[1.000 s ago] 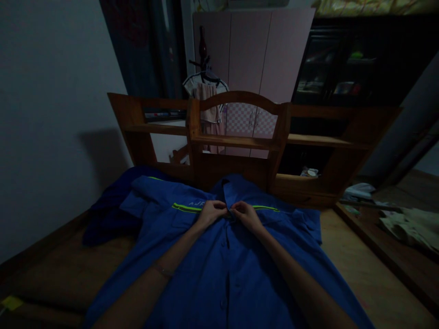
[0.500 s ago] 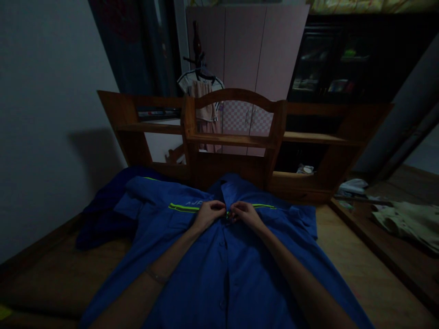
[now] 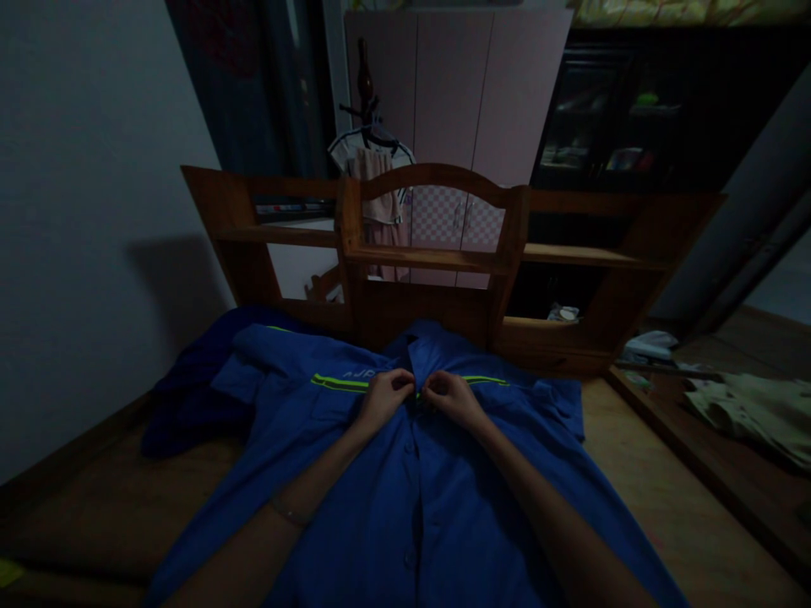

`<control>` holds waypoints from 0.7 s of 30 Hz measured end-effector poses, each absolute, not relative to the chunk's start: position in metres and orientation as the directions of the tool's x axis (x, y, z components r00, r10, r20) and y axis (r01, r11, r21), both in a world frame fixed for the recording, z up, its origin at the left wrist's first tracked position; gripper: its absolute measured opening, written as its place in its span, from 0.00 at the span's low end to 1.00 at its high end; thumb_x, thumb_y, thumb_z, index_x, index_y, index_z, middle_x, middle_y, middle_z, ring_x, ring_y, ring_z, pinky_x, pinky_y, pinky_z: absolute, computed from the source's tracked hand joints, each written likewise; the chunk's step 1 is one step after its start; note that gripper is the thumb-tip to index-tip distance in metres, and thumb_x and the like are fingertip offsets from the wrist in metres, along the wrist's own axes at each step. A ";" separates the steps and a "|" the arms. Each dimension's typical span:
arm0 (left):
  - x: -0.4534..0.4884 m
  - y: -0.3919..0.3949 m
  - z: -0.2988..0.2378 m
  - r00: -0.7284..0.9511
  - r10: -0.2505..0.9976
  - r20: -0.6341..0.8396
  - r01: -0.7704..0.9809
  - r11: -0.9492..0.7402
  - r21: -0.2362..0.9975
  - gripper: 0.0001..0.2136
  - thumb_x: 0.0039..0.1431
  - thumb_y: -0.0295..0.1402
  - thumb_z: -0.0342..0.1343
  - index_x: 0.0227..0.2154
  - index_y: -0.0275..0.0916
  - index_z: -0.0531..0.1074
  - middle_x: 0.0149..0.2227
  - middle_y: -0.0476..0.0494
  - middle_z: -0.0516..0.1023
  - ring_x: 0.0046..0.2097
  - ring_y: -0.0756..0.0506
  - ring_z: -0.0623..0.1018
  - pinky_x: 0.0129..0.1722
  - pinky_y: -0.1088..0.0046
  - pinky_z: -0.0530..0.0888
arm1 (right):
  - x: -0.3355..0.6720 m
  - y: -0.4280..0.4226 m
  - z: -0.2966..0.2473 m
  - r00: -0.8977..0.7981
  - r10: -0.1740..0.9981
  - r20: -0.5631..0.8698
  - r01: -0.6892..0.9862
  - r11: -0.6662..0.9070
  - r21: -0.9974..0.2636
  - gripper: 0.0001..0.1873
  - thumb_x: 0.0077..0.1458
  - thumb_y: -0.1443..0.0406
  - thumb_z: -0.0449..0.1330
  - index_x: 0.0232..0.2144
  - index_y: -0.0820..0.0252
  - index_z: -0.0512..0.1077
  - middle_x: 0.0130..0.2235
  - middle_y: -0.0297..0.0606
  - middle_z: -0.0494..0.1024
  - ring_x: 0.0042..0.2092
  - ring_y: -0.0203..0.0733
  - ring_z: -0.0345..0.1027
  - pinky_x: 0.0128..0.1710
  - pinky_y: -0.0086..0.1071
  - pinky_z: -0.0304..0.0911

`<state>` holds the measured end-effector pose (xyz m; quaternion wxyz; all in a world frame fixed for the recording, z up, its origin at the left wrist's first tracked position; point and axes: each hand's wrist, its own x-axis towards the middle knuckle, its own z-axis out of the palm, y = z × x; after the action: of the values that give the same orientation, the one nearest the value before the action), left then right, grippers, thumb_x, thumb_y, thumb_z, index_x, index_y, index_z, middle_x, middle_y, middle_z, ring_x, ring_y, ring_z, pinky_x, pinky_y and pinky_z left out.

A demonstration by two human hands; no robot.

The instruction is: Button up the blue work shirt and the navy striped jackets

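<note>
A blue shirt with bright yellow-green stripes across the chest lies spread out, its collar toward the headboard. My left hand pinches the shirt's front edge at chest height, beside the centre opening. Just across from it, my right hand is closed in a pinch on the other front edge. The fingertips nearly meet, and whatever small part lies between them is too dark to make out. Below the hands, a button and a lower button show along the front.
A wooden headboard with open shelves stands behind the collar. Darker blue cloth is heaped at the left by the wall. Bare boards show at right, with a raised wooden edge and pale cloth beyond.
Both hands stay at the same spot on the shirt front. The right fingers have curled and shifted slightly left; the left hand has barely moved.
</note>
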<state>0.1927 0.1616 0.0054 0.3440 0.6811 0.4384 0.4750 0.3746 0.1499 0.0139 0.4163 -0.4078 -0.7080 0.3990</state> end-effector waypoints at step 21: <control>0.199 0.159 -0.007 -0.006 0.997 0.071 0.005 -0.071 0.997 0.14 0.36 0.36 0.67 0.27 0.34 0.74 0.26 0.45 0.76 0.30 0.48 0.75 0.30 0.75 0.70 | 0.371 0.148 0.008 -0.281 0.874 0.396 0.428 0.483 -0.763 0.07 0.52 0.64 0.59 0.34 0.60 0.71 0.31 0.35 0.77 0.32 0.36 0.71 0.33 0.27 0.63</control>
<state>0.1994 0.1594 -0.0075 0.4793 0.5169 0.4847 0.5178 0.3715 0.1482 0.0075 0.4160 -0.4319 -0.7541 0.2679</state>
